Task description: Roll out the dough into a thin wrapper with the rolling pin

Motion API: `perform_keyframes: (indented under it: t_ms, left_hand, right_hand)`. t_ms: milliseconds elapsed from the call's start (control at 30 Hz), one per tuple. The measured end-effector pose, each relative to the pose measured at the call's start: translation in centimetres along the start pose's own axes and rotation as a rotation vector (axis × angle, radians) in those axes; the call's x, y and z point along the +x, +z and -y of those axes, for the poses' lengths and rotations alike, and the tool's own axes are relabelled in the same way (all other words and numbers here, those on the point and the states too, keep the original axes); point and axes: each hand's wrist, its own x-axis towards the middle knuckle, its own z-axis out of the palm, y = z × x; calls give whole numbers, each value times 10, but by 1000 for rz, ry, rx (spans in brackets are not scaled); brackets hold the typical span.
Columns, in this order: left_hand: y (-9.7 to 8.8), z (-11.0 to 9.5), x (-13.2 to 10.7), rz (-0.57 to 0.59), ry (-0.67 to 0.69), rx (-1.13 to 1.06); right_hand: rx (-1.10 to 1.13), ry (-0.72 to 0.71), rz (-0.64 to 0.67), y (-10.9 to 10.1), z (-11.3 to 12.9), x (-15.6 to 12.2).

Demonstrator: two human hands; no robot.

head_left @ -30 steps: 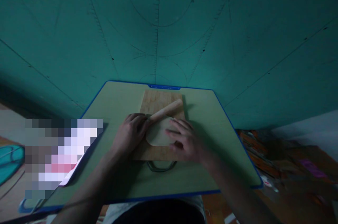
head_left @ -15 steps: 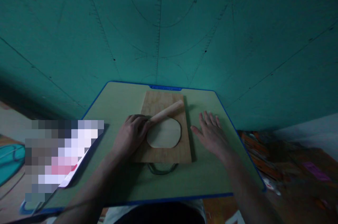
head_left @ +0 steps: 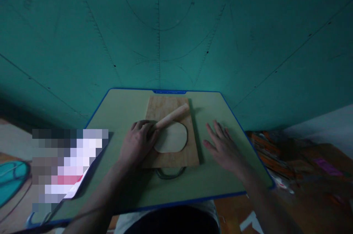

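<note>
A flat round of pale dough (head_left: 171, 137) lies on a wooden board (head_left: 176, 156) in the middle of a green table with a blue rim (head_left: 116, 109). A wooden rolling pin (head_left: 173, 114) rests slanted across the board's far part, touching the dough's far edge. My left hand (head_left: 136, 142) is closed over the pin's near left end, at the board's left edge. My right hand (head_left: 224, 145) hovers over or rests on the table just right of the board, fingers spread, holding nothing.
A dark metal handle loop (head_left: 169, 173) sticks out from under the board's near edge. A blurred-out patch (head_left: 68, 164) covers something at the table's left. A teal wall (head_left: 176, 24) rises right behind the table. Clutter (head_left: 275, 153) lies on the floor at right.
My right hand lifted off the dough and moved right, off the board, onto the table area beside it. The left hand stayed on the rolling pin's end.
</note>
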Motion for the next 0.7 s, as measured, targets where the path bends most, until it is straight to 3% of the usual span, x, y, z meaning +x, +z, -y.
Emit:
perform_keyframes:
  t_ms: [167, 367, 467, 600, 700]
  left_hand:
    - [3, -6, -15, 36, 102, 5]
    - [-10, -34, -46, 163, 144, -48]
    - [-5, -51, -56, 109, 240, -55]
    - [16, -60, -60, -22, 469, -77]
    - [25, -57, -60, -31, 431, -46]
  right_hand:
    - [185, -123, -4, 1, 45, 25]
    - [393, -163, 1, 2, 64, 81]
    - [471, -131, 41, 6, 76, 107]
    - [514, -136, -33, 11, 95, 143]
    - [490, -89, -37, 16, 109, 163]
